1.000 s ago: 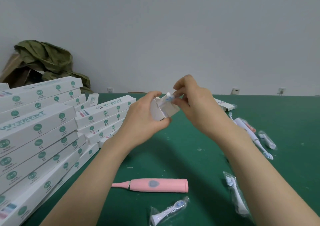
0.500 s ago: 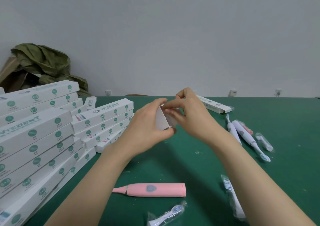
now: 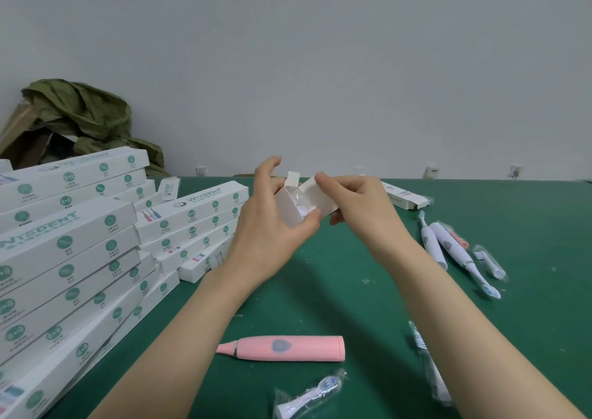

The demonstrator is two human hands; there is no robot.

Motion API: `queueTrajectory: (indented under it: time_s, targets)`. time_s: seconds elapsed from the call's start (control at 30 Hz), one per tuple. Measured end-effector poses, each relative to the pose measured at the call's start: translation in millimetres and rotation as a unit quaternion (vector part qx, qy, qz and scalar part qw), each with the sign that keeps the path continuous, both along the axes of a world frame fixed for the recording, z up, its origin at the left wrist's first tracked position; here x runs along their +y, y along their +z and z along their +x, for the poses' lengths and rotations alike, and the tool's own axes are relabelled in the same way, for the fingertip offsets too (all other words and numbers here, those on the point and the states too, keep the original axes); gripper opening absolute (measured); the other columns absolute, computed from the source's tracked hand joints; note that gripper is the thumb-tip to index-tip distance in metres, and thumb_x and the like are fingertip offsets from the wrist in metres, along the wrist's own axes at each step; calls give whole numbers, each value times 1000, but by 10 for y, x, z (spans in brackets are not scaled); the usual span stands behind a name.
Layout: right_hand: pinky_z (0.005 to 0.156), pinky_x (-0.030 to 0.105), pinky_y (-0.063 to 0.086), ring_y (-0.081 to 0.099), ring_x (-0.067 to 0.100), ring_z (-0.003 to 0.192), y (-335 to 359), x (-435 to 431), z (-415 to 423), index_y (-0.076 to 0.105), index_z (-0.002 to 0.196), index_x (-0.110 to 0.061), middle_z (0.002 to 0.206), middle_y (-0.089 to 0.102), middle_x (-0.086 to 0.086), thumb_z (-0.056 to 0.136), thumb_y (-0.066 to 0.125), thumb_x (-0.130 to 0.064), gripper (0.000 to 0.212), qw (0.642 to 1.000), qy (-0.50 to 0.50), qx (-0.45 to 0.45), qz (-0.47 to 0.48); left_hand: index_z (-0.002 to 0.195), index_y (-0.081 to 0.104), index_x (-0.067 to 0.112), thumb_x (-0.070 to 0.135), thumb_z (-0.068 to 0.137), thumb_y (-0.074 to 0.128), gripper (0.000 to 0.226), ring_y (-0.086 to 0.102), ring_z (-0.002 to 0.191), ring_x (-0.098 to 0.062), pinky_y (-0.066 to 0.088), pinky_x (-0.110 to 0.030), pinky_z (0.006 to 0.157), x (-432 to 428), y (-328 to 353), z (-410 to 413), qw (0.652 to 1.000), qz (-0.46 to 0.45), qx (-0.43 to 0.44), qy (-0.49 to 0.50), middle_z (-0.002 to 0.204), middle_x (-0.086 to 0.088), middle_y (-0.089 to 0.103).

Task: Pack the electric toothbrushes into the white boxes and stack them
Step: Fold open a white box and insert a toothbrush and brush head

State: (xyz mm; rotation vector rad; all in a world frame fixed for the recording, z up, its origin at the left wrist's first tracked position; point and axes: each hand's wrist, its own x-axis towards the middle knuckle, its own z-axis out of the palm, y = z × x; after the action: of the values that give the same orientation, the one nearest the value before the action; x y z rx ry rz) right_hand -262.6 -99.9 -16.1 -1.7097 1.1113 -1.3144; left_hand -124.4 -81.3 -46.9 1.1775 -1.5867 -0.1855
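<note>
Left hand curls round the white box, steadying its open end while the right hand pinches the end flap, likely to tuck it shut.

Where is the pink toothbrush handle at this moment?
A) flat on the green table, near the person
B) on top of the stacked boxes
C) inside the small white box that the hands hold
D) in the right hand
A: the pink toothbrush handle lies flat on the green table between the forearms, while the left hand and the right hand hold the open white box farther away.
</note>
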Motion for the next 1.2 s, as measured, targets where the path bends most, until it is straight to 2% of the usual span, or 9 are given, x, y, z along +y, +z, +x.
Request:
queueTrajectory:
  time_s: [0.17, 0.27, 0.4, 0.5, 0.6, 0.7, 0.8, 0.9, 1.2]
  targets:
    - [75, 34, 45, 55, 31, 70, 2, 53, 135, 69, 85, 0, 74, 66, 10, 100, 41, -34, 47, 998, 9, -60, 10, 95, 48, 28, 29, 72, 64, 28, 54, 87, -4, 40, -13, 73, 30, 31, -53, 997, -74, 19, 2, 96, 9, 61]
    - [68, 29, 45, 53, 26, 69, -20, 134, 237, 69, 91, -3, 67, 62, 3, 99, 45, -26, 34, 997, 40, -62, -17, 91, 55, 25, 26, 70, 67, 24, 53, 88, 1, 38, -10, 75, 31, 46, -45, 994, -104, 24, 6, 92, 8, 60]
    - [57, 22, 35, 45, 5, 56, -93, 155, 280, 66, 76, -18, 53, 53, -15, 99, 47, -19, 30, 997, -2, -30, -75, 111, 46, 29, 34, 58, 75, 61, 40, 100, 13, 29, 0, 82, -6, -4, -33, 999, -42, -1, -6, 110, 7, 44]
    - [55, 20, 29, 34, 5, 54, -137, 114, 259, 52, 61, -23, 49, 40, -14, 99, 47, -20, 38, 994, -24, -58, -84, 128, 36, 22, 21, 55, 84, 87, 34, 110, -8, 31, -17, 90, -91, -120, 17, 996, 28, -75, 39, 115, 7, 30]
    - [56, 13, 33, 43, 1, 57, -224, 85, 297, 72, 92, -20, 58, 49, -17, 98, 48, -20, 24, 993, -47, -38, -97, 109, 48, 19, 17, 60, 82, 59, 44, 96, -13, 38, -26, 74, -139, -184, 52, 993, 24, -61, 99, 103, 6, 44]
    - [63, 4, 36, 50, -13, 63, -298, 94, 329, 62, 126, -15, 62, 43, -24, 99, 48, -17, 31, 987, -79, 7, -142, 99, 56, 21, 17, 59, 83, 48, 42, 79, 0, 35, -15, 64, -158, -210, 43, 994, -19, -34, 101, 93, 5, 50]
    - [79, -2, 34, 53, -8, 93, -290, 105, 322, 57, 130, -10, 100, 67, -10, 100, 45, -17, 33, 979, -85, 21, -186, 103, 63, 25, 19, 60, 83, 48, 44, 83, 13, 33, -4, 68, -149, -196, 22, 996, -43, -17, 82, 90, 5, 53]
    - [90, -5, 24, 45, 5, 120, -308, 78, 310, 50, 136, -8, 136, 54, 5, 102, 39, -20, 38, 971, -91, 57, -212, 104, 66, 30, 19, 62, 80, 46, 45, 83, 15, 32, -1, 67, -142, -162, 2, 996, -53, -7, 69, 86, 11, 50]
    - [86, 3, 25, 50, 24, 122, -366, -38, 209, 43, 140, -8, 137, 53, 9, 100, 40, -12, 40, 952, -113, 135, -250, 126, 61, 23, 39, 75, 66, 54, 52, 86, -10, 42, -21, 76, -130, -38, -107, 995, -36, -63, 64, 91, 5, 49]
